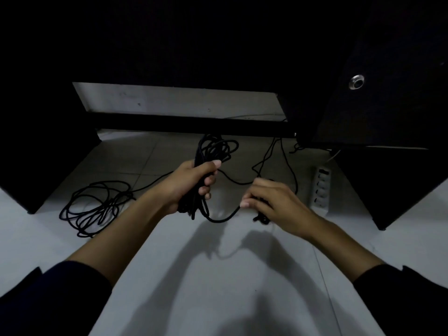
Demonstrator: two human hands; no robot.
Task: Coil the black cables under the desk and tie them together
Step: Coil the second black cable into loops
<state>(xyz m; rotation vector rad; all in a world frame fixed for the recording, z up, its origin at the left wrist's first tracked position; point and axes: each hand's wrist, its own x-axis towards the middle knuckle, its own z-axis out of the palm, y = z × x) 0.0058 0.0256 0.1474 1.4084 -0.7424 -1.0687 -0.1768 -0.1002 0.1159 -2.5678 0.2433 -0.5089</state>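
Observation:
My left hand [194, 183] grips a bundle of coiled black cable [215, 147] upright, its loops sticking out above the fist and its ends hanging below. One strand [221, 219] sags from the bundle across to my right hand [269, 202], which pinches it and holds more black cable under its fingers. A second loose coil of black cable [94, 209] lies on the floor to the left, joined to the rest by a strand running right.
A white power strip [321, 187] lies on the tiled floor at right, with thin black cables [283, 161] trailing beside it. Dark desk panels stand at left [36, 154] and right [388, 178]. A black crossbar [194, 126] runs along the back.

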